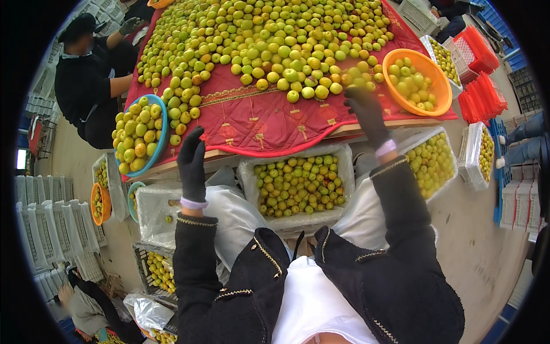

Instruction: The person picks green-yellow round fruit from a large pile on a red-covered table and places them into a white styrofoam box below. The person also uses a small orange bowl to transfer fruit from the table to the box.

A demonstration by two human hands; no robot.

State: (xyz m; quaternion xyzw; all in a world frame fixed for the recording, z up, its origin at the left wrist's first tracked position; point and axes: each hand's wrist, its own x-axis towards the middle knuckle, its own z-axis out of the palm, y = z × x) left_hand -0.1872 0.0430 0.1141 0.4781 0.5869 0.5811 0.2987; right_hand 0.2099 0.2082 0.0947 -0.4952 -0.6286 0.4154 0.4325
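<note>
A broad heap of yellow-green jujube-like fruits (275, 47) lies on a red quilted cloth (258, 116). Black-gloved, my left hand (192, 165) is raised beside the table's near edge, holding nothing, fingers together and thumb apart. At the heap's near right, my right hand (365, 112), in a black glove, is blurred; a few blurred fruits show just beyond its fingertips, and whether it grips any is unclear. An orange plastic basket (442, 92) with fruits sits right of it. To the left, a blue basket (163, 129) full of fruits rests at the table's corner.
Between my knees stands a plastic-lined crate (247, 172) of fruits. Another lined crate (453, 172) is at right, and one holding a single visible fruit (150, 202) at left. A person (86, 81) sits by the table's left side. Red net-like trays (479, 99) are stacked at far right.
</note>
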